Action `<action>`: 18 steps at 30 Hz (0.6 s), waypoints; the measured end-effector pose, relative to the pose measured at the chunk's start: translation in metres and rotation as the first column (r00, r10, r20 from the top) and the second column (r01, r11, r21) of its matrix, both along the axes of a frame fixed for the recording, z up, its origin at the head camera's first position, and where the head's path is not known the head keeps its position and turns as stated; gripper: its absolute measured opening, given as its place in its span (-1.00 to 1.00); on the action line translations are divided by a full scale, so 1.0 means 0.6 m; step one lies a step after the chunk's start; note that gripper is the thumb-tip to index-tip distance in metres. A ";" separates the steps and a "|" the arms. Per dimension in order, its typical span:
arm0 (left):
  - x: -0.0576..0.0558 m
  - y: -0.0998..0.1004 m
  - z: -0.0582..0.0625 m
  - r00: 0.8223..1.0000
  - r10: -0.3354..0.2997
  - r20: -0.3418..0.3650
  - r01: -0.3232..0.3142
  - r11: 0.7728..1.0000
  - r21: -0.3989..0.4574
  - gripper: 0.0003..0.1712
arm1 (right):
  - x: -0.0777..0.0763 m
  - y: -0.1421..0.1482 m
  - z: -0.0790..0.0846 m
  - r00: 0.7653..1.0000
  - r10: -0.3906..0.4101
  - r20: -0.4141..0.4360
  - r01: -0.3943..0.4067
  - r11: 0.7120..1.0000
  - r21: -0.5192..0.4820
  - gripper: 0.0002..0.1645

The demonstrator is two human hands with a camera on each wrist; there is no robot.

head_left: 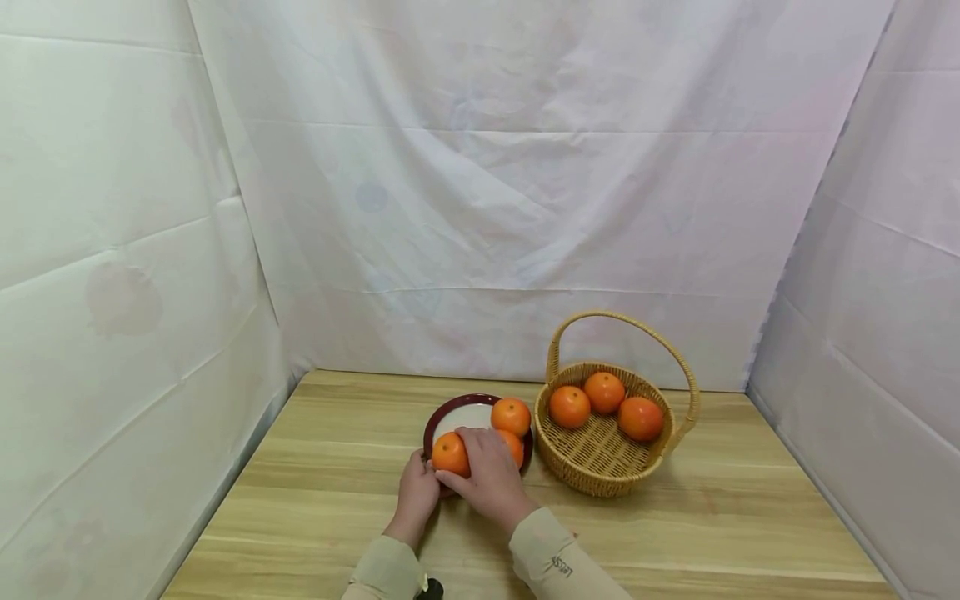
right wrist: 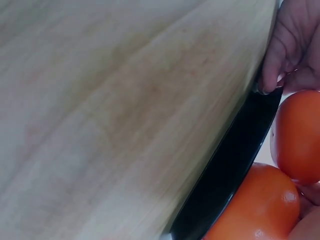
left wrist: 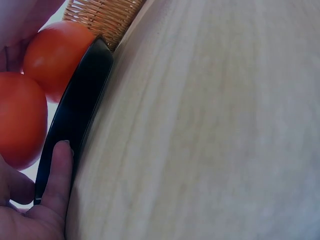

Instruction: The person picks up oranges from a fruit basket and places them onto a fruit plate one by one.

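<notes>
A plate (head_left: 439, 419) with a dark red rim, white inside and dark outside, lies on the table with 3 oranges on its front and right parts. My left hand (head_left: 417, 492) grips its front left rim; in the left wrist view one finger (left wrist: 59, 172) lies along the outer wall, thumb inside. My right hand (head_left: 491, 475) reaches over the plate and holds the front left orange (head_left: 450, 455), thumb in front and fingers behind. Partly hidden by that hand is a second orange (head_left: 513, 448). The third orange (head_left: 511, 416) sits at the plate's right back.
Right beside the plate stands a wicker basket (head_left: 592, 482) with a tall arched handle. Inside are 3 more oranges, one at left (head_left: 569, 407). White cloth (head_left: 480, 208) hangs behind and along both sides of the wooden table (head_left: 720, 517).
</notes>
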State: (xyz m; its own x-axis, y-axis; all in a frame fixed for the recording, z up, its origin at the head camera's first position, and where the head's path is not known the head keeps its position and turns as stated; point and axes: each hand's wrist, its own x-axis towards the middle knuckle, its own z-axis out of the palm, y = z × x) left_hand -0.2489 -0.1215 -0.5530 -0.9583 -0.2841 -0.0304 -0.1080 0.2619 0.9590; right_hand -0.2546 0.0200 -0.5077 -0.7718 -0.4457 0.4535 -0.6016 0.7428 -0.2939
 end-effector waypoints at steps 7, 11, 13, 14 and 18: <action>-0.001 0.000 0.001 1.000 -0.002 0.007 0.002 1.000 0.018 -0.58 | -0.004 0.004 -0.002 0.999 0.015 -0.045 -0.014 1.000 0.026 -0.22; -0.001 0.002 0.001 1.000 -0.007 0.005 0.007 0.998 0.058 -0.58 | -0.008 0.006 -0.005 0.998 0.005 -0.060 -0.002 0.999 0.051 -0.22; 0.000 0.003 0.000 1.000 -0.015 -0.001 0.015 0.997 0.074 -0.58 | -0.009 0.007 -0.006 0.998 0.000 -0.068 0.004 0.998 0.059 -0.22; 0.000 0.003 0.000 1.000 -0.016 0.000 0.016 0.996 0.088 -0.58 | -0.009 0.007 -0.006 0.997 -0.003 -0.072 0.007 0.998 0.061 -0.22; 0.002 0.004 0.000 0.999 -0.036 -0.005 0.037 0.989 0.143 -0.58 | -0.010 0.008 -0.006 0.997 -0.013 -0.073 0.019 0.997 0.077 -0.22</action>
State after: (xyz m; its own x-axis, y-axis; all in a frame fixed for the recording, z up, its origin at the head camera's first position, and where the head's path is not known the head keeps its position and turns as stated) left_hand -0.2479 -0.1190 -0.5531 -0.9681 -0.2418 -0.0655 -0.0982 0.1258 0.9872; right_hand -0.2609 0.0245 -0.5116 -0.7457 -0.4692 0.4730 -0.6069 0.7713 -0.1917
